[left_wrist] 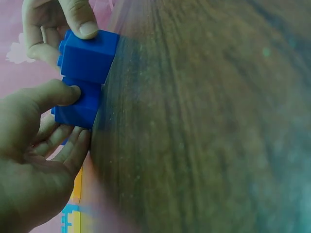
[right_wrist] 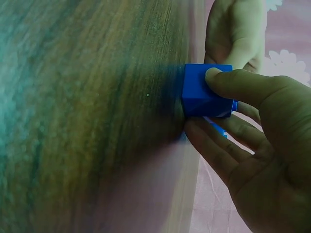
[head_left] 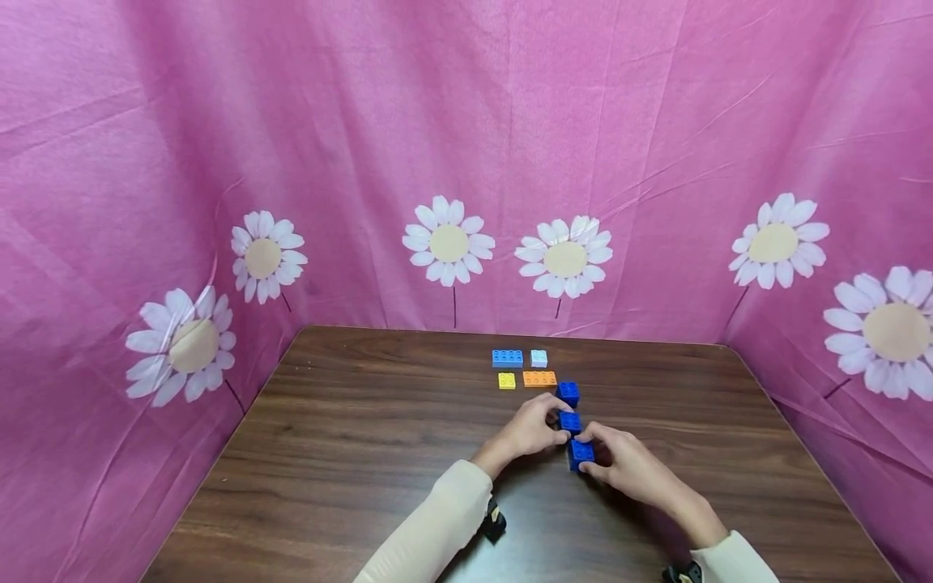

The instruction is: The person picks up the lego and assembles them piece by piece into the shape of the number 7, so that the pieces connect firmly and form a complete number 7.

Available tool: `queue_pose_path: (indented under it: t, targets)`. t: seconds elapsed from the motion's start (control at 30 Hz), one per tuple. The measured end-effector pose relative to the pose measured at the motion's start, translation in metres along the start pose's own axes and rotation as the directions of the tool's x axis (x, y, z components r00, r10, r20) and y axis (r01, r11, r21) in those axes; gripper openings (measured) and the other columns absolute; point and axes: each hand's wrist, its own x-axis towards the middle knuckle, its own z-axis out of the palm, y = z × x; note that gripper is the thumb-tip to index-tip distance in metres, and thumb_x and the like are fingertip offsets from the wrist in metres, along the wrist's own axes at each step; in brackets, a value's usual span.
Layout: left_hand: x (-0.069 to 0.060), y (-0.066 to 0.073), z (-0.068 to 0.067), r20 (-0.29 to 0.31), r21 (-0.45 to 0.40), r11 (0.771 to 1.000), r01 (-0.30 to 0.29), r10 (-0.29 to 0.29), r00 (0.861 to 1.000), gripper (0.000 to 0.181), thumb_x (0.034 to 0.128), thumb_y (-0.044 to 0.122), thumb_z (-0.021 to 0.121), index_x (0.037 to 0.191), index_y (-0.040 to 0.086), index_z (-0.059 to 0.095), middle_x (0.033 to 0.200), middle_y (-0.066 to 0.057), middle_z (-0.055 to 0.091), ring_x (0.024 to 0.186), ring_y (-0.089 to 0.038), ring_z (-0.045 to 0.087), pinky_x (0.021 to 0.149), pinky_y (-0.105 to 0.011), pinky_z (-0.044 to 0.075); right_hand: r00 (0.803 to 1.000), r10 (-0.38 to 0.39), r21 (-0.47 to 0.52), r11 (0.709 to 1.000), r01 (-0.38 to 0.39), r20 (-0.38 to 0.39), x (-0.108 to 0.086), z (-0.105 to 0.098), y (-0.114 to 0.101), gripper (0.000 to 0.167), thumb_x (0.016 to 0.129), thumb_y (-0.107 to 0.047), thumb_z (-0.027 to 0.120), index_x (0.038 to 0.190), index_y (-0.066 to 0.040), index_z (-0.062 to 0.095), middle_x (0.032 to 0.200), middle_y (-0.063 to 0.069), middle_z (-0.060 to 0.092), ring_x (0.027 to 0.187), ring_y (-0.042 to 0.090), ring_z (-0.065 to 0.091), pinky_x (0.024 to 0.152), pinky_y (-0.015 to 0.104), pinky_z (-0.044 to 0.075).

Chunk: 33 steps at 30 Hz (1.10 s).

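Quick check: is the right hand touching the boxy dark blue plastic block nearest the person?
Touching. The right wrist view shows it: the right hand's thumb lies against the boxy dark blue plastic block, with no gap.

1. No words, names or brands to read.
2. No numbers or signs to read.
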Motion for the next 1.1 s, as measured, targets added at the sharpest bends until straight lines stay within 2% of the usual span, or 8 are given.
queue_pose_path:
  t: [0.17,0.33,0.63,0.8,0.93,1.1]
  targets:
    - [-0.006,-0.003,-0.006,0.013,-0.038,0.999,0.036,-0.036,0.999,0.031,0.0902,0.009,0.084,0.120,0.008,0.074,0.115,-0.002,0.070,0.102,-0.010,0.065,0.088,-0.016,0.053,1.000,0.000,-0.018,1.000,0.000,-0.003,0.001,0.000,-0.002,0.029,0.090,-0.011,0.086,0.111,-0.016,0.066,0.110,0.005,0.077,0.093,0.010,0.073,0.076,0.027,0.061]
    - [-0.018,-0.010,-0.017,0.042,-0.079,0.995,0.063,-0.060,0.997,0.032,0.0896,0.006,0.084,0.120,0.008,0.073,0.115,-0.002,0.070,0.103,-0.010,0.066,0.090,-0.016,0.054,1.000,0.004,-0.038,0.999,-0.004,0.000,0.001,0.000,-0.003,0.029,0.090,-0.010,0.086,0.111,-0.015,0.065,0.112,0.006,0.077,0.096,0.013,0.074,0.078,0.029,0.062]
    - [-0.040,-0.017,-0.034,0.066,-0.124,0.990,0.072,-0.065,0.996,0.030,0.0880,0.002,0.083,0.116,0.007,0.073,0.114,-0.002,0.069,0.102,-0.009,0.065,0.094,-0.019,0.056,0.999,0.032,-0.052,0.998,-0.032,0.015,0.001,0.000,-0.007,0.029,0.091,-0.012,0.085,0.111,-0.015,0.064,0.117,0.008,0.077,0.099,0.017,0.074,0.080,0.031,0.062]
    - [-0.051,-0.019,-0.039,0.072,-0.118,0.991,0.068,-0.060,0.996,0.031,0.0876,0.002,0.084,0.116,0.008,0.072,0.113,-0.002,0.068,0.103,-0.014,0.067,0.095,-0.022,0.057,1.000,-0.009,-0.090,0.996,0.008,-0.014,-0.001,0.002,-0.007,0.033,0.089,-0.010,0.087,0.111,-0.016,0.064,0.114,0.005,0.077,0.098,0.016,0.073,0.080,0.032,0.062]
    - [-0.057,-0.021,-0.041,0.069,-0.106,0.993,0.054,-0.047,0.997,0.037,0.0879,0.003,0.083,0.122,0.008,0.070,0.116,-0.003,0.067,0.104,-0.015,0.065,0.095,-0.024,0.056,0.998,-0.050,-0.123,0.991,0.044,-0.044,-0.002,0.003,-0.007,0.037,0.086,-0.010,0.089,0.111,-0.016,0.063,0.112,0.003,0.077,0.099,0.016,0.072,0.080,0.034,0.062]
    - [-0.060,-0.022,-0.040,0.068,-0.112,0.992,0.065,-0.057,0.996,0.054,0.0877,0.011,0.087,0.137,0.006,0.064,0.130,-0.006,0.067,0.109,-0.014,0.062,0.100,-0.029,0.055,0.998,-0.035,-0.137,0.990,0.028,-0.049,-0.001,0.004,-0.007,0.037,0.086,-0.010,0.089,0.111,-0.017,0.062,0.111,0.003,0.076,0.099,0.016,0.072,0.081,0.034,0.061]
